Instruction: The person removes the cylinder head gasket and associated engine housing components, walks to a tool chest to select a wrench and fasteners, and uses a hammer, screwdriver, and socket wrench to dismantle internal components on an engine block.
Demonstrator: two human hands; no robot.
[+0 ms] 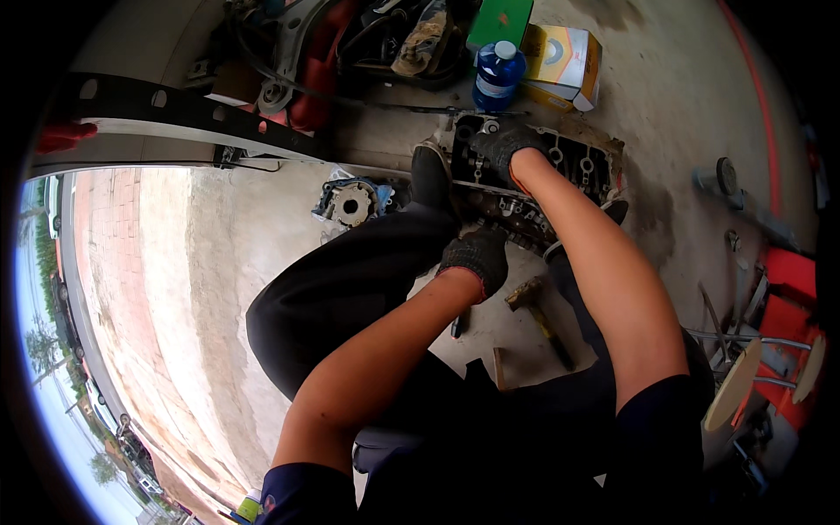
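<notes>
An engine block (604, 166) with its open side up lies on the floor between my feet, its metal parts showing inside. My right hand (510, 144), in a dark glove, reaches over its left half with bent fingers beside a round metal part. What those fingers hold is hidden. Close to the block's near side, my left hand (477, 258) is also gloved and closed in a fist. What it grips cannot be made out. A hammer (541, 317) with a yellow-and-black handle lies on the floor just right of that hand.
A round-holed metal housing (348, 205) lies left of my shoe (430, 175). Beyond the block stand a blue bottle (500, 77), a green box (499, 24) and a yellow-and-white box (564, 66). A long black beam (175, 109) runs at the left. Red parts and tools (792, 280) crowd the right.
</notes>
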